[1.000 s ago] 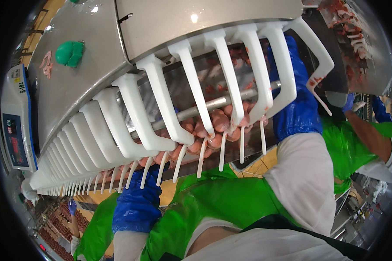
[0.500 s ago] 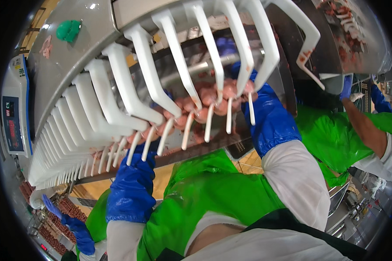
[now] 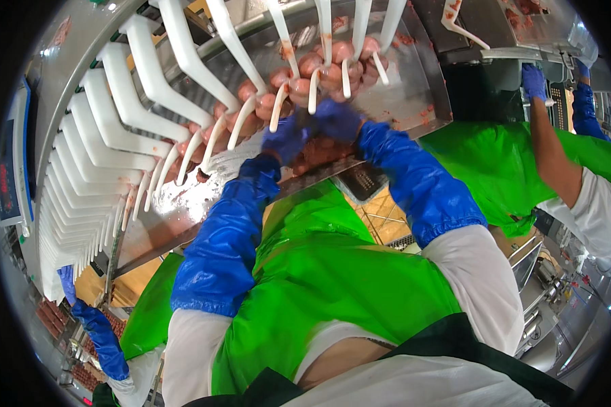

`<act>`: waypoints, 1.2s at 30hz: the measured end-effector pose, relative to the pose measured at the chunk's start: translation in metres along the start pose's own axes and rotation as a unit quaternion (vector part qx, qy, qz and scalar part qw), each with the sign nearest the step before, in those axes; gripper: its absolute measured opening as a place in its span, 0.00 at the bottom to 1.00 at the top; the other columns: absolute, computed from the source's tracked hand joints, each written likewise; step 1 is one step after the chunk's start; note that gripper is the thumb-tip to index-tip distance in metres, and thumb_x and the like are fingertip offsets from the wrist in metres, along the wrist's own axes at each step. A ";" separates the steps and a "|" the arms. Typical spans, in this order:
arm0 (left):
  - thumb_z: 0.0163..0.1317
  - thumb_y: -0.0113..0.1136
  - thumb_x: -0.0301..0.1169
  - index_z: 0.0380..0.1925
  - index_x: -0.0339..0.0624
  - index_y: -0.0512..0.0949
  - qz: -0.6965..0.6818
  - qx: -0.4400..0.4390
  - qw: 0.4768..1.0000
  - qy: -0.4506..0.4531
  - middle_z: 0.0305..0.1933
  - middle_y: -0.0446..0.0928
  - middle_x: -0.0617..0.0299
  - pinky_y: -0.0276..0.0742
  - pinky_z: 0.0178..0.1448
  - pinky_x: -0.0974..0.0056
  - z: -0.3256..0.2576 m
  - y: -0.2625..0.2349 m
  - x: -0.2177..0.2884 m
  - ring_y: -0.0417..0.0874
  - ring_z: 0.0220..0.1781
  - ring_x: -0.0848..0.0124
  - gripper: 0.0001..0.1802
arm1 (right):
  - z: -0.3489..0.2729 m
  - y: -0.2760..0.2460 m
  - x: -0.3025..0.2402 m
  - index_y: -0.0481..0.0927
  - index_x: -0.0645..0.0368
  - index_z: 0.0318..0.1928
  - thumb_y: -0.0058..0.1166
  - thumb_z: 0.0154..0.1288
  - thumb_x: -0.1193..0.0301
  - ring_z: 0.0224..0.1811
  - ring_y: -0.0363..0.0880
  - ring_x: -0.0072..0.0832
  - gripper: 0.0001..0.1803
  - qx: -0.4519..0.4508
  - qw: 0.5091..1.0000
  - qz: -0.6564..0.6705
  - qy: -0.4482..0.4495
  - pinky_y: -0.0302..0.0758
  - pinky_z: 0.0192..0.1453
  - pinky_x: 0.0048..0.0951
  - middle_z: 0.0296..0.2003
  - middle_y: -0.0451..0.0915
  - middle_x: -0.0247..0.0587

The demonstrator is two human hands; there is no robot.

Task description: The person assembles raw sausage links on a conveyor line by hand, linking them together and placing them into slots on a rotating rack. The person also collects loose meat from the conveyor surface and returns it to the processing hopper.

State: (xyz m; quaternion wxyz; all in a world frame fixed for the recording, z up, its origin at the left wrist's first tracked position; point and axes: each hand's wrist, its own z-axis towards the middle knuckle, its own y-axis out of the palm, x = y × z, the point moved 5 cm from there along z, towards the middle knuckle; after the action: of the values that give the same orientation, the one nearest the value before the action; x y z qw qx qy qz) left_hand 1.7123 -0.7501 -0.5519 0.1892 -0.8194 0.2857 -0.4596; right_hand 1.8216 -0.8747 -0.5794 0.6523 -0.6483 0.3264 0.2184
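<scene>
My left hand [image 3: 286, 139] and my right hand [image 3: 337, 120], both in blue-purple gloves, are close together over the near side of a metal tray [image 3: 407, 102]. Motion blurs their fingers, so I cannot see what they grip. Just beyond them, plump pink sausage links [image 3: 331, 76] hang in a chain along a row of white hooks [image 3: 183, 61]. Under and beside my hands lies a dark reddish heap of meat [image 3: 322, 154], partly covered by them. Blue sleeve covers reach up both forearms.
A person in a green apron stands at the right, one gloved hand [image 3: 534, 81] at a machine. At the far left another person's gloved hand [image 3: 68, 283] is near the hooks. A scale with a display [image 3: 12, 163] stands at the left edge.
My hands have come from behind the hooked sausages to the near side, close together. The hook row sits higher in the picture, and more of the tray shows.
</scene>
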 end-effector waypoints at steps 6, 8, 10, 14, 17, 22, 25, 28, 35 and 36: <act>0.59 0.61 0.39 0.58 0.41 0.72 0.066 0.133 0.982 0.116 0.52 0.78 0.50 0.69 0.62 0.50 -0.086 -0.010 -0.012 0.76 0.57 0.50 0.28 | -0.056 -0.050 -0.022 0.80 0.59 0.52 0.50 0.69 0.55 0.48 0.79 0.46 0.22 -0.036 0.980 0.023 0.195 0.74 0.55 0.42 0.48 0.81 0.51; 0.55 0.65 0.41 0.56 0.43 0.72 0.085 0.211 0.974 -0.010 0.54 0.77 0.51 0.70 0.61 0.51 -0.111 -0.025 -0.041 0.76 0.57 0.51 0.30 | -0.074 -0.055 -0.011 0.81 0.57 0.50 0.50 0.67 0.52 0.51 0.79 0.47 0.23 -0.004 0.948 -0.002 0.318 0.73 0.57 0.43 0.48 0.81 0.52; 0.53 0.68 0.43 0.56 0.43 0.72 -0.046 0.166 0.980 -0.105 0.53 0.78 0.52 0.71 0.61 0.52 -0.093 -0.008 -0.058 0.76 0.57 0.52 0.32 | -0.067 -0.030 -0.018 0.80 0.57 0.51 0.50 0.68 0.53 0.53 0.78 0.49 0.23 0.000 0.962 0.064 0.266 0.72 0.58 0.42 0.48 0.81 0.52; 0.55 0.67 0.40 0.57 0.38 0.69 -0.159 0.062 0.985 0.004 0.53 0.78 0.54 0.73 0.60 0.60 -0.040 0.066 -0.007 0.76 0.57 0.66 0.32 | -0.030 0.039 -0.037 0.79 0.56 0.53 0.47 0.71 0.57 0.57 0.76 0.45 0.20 -0.044 0.973 0.122 0.193 0.71 0.61 0.39 0.55 0.78 0.49; 0.56 0.67 0.42 0.62 0.35 0.64 -0.554 -0.166 0.816 0.017 0.57 0.74 0.49 0.70 0.64 0.61 -0.027 0.078 0.048 0.75 0.59 0.63 0.38 | -0.058 0.011 -0.052 0.74 0.57 0.61 0.47 0.73 0.62 0.62 0.72 0.34 0.21 0.013 0.942 0.313 0.124 0.67 0.66 0.32 0.59 0.75 0.45; 0.60 0.62 0.47 0.67 0.35 0.61 -0.200 -0.105 0.933 0.281 0.65 0.65 0.41 0.65 0.70 0.57 -0.071 0.048 0.178 0.71 0.65 0.53 0.41 | -0.224 -0.045 -0.069 0.68 0.67 0.64 0.46 0.75 0.64 0.64 0.69 0.29 0.25 0.272 0.725 0.596 0.211 0.63 0.71 0.31 0.62 0.71 0.45; 0.61 0.60 0.47 0.66 0.40 0.65 -0.053 -0.052 0.958 0.278 0.65 0.64 0.39 0.64 0.71 0.54 -0.080 0.022 0.205 0.69 0.65 0.48 0.37 | -0.280 -0.015 -0.047 0.63 0.66 0.68 0.45 0.75 0.59 0.71 0.62 0.34 0.30 0.445 0.647 0.563 0.259 0.57 0.75 0.33 0.67 0.66 0.47; 0.62 0.59 0.46 0.64 0.44 0.69 -0.019 0.011 0.976 0.217 0.64 0.66 0.40 0.65 0.69 0.53 -0.077 -0.019 0.173 0.69 0.64 0.45 0.33 | -0.296 -0.001 -0.013 0.73 0.69 0.59 0.52 0.70 0.61 0.64 0.70 0.39 0.26 0.453 0.689 0.160 0.543 0.63 0.70 0.33 0.60 0.74 0.54; 0.63 0.60 0.38 0.56 0.40 0.75 0.024 0.154 0.977 0.143 0.55 0.77 0.46 0.71 0.63 0.55 -0.146 -0.109 0.025 0.76 0.59 0.51 0.23 | -0.179 -0.168 -0.001 0.81 0.65 0.48 0.49 0.70 0.76 0.51 0.78 0.29 0.11 0.589 0.763 0.213 0.160 0.71 0.62 0.28 0.46 0.82 0.41; 0.63 0.60 0.37 0.56 0.39 0.76 -0.001 0.166 0.981 0.096 0.55 0.77 0.46 0.71 0.64 0.56 -0.161 -0.116 0.003 0.76 0.59 0.50 0.23 | -0.162 -0.197 0.008 0.80 0.63 0.50 0.50 0.70 0.72 0.53 0.77 0.29 0.13 0.597 0.747 0.243 0.164 0.70 0.63 0.30 0.47 0.81 0.40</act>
State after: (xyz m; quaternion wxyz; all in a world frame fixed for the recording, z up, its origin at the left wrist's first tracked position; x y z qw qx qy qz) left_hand 1.6090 -0.6710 -0.4023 0.2935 -0.7292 0.2211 -0.5772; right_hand 1.9433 -1.0481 -0.4382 0.7678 -0.0510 0.6383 0.0203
